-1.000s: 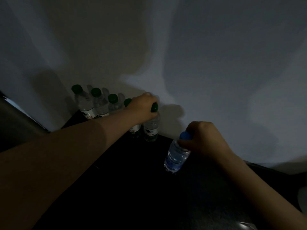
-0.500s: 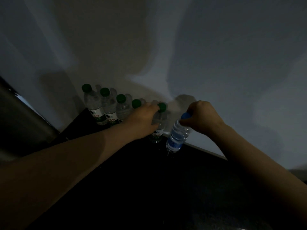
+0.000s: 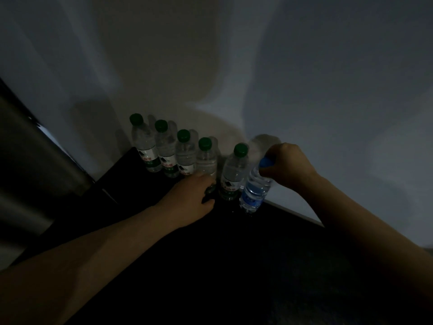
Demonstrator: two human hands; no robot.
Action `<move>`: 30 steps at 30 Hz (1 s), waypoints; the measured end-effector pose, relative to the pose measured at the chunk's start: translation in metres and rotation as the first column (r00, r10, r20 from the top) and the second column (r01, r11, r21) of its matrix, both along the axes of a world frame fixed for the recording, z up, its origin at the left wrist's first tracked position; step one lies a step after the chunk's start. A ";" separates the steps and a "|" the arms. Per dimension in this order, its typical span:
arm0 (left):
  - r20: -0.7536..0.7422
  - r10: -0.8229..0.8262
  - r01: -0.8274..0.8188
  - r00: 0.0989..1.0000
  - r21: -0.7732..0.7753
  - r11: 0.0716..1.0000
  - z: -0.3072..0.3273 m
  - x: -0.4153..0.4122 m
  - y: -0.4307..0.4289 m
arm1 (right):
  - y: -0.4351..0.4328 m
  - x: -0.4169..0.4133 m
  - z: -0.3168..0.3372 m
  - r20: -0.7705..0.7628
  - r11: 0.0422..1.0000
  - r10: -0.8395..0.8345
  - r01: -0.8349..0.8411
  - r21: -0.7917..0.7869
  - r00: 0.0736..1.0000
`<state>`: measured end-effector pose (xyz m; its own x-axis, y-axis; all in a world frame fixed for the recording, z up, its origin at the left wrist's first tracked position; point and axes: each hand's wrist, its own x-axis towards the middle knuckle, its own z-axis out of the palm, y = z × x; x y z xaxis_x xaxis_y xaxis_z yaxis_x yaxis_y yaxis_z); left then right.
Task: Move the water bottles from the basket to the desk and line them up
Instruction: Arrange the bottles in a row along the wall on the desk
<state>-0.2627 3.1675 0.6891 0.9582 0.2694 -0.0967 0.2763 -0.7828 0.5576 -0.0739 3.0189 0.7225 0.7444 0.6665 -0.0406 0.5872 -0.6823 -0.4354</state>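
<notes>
five clear plastic green-capped bottles (image 3: 185, 156) stand lined on our dark desk (image 3: 234, 266). our right hand (image 3: 285, 165) grips the clear blue-capped bottle (image 3: 255, 188) by its cap, just beside the row's end. whether our left hand (image 3: 187, 200) holds anything, we cannot tell. the basket is unseen.

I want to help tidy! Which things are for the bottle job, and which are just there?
For the job: five green-capped bottles, blue-capped bottle held by the right hand, black desk.
Just there: white wall, grey metal panel.
</notes>
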 end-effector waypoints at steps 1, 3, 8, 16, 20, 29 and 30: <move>-0.005 0.013 -0.013 1.000 -0.011 1.000 -0.001 -0.003 0.001 | 0.001 0.000 -0.001 -0.002 1.000 0.002 -0.002 0.002 1.000; -0.020 0.031 -0.032 0.999 -0.027 0.999 -0.004 -0.009 0.002 | 0.003 0.001 -0.003 0.008 1.000 0.010 -0.010 0.007 1.000; -0.022 0.065 -0.065 0.998 -0.035 0.997 -0.010 -0.021 0.004 | 0.007 0.003 -0.005 0.021 1.000 0.021 -0.022 0.008 1.000; -0.029 0.087 -0.089 0.996 -0.057 0.994 -0.008 -0.023 0.007 | 0.007 0.004 -0.006 0.053 0.999 0.035 -0.035 -0.007 0.998; -0.022 0.083 -0.084 0.996 -0.047 0.995 -0.008 -0.022 0.006 | 0.008 -0.001 -0.006 0.083 0.999 0.043 -0.044 0.006 0.996; 0.011 0.098 -0.098 0.995 -0.025 0.995 0.004 -0.032 0.006 | 0.004 -0.005 -0.003 0.064 1.000 -0.001 0.000 0.026 0.998; 0.013 0.102 -0.102 0.995 -0.021 0.995 0.005 -0.034 0.006 | 0.003 -0.004 -0.003 0.060 1.000 -0.009 0.008 0.024 0.998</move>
